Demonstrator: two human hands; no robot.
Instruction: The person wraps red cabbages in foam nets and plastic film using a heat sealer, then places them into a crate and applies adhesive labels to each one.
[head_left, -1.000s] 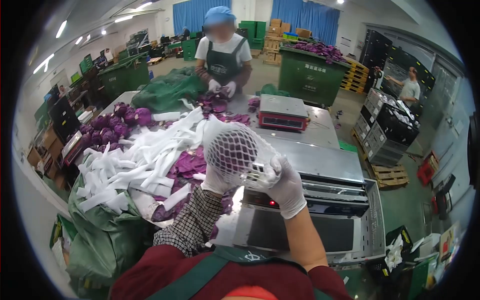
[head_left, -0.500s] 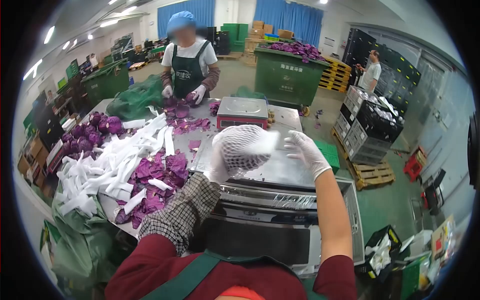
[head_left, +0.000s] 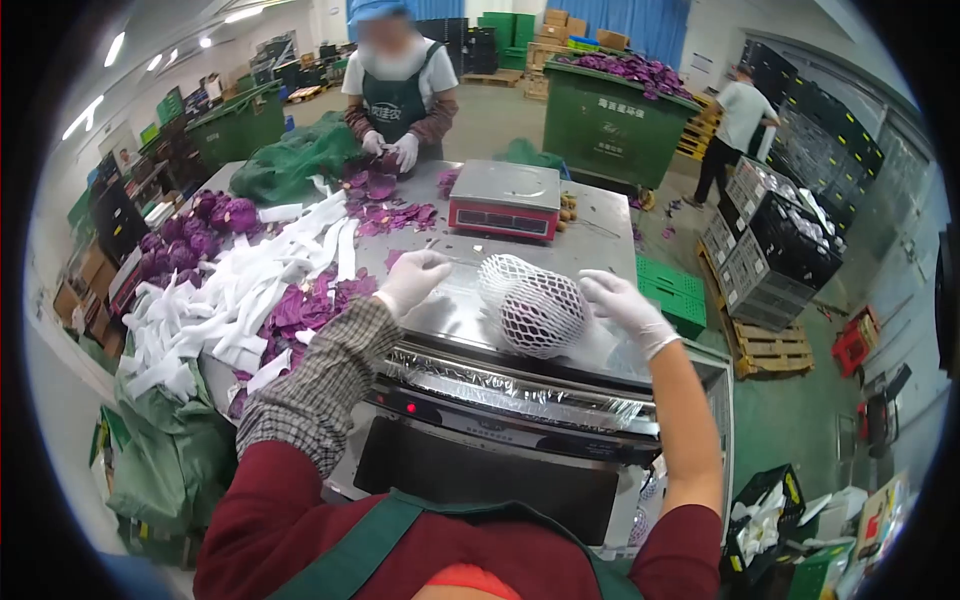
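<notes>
A red cabbage in a white foam net (head_left: 543,315) sits on the metal work surface (head_left: 460,310), with loose net bunched at its upper left. My left hand (head_left: 414,281), in a white glove, is raised left of it and apart from it. Its fingers are drawn together in a pinch; what they hold, if anything, I cannot make out. On the other side, my gloved right hand (head_left: 625,308) has bent, parted fingers, with the tips right at the net's edge. Clear film (head_left: 500,378) is stretched along the wrapping machine (head_left: 500,432) in front of me.
Beyond the cabbage stands a scale (head_left: 505,195). White foam nets (head_left: 270,255), purple leaves (head_left: 310,305) and whole red cabbages (head_left: 190,240) lie to the left. Across the table a gloved co-worker (head_left: 400,100) handles cabbage. A green bin (head_left: 610,125) and stacked crates (head_left: 770,240) stand behind.
The netted cabbage has left my left hand and rests on the surface. My left hand has moved left and up; my right hand's fingers have come to the net. The view has shifted.
</notes>
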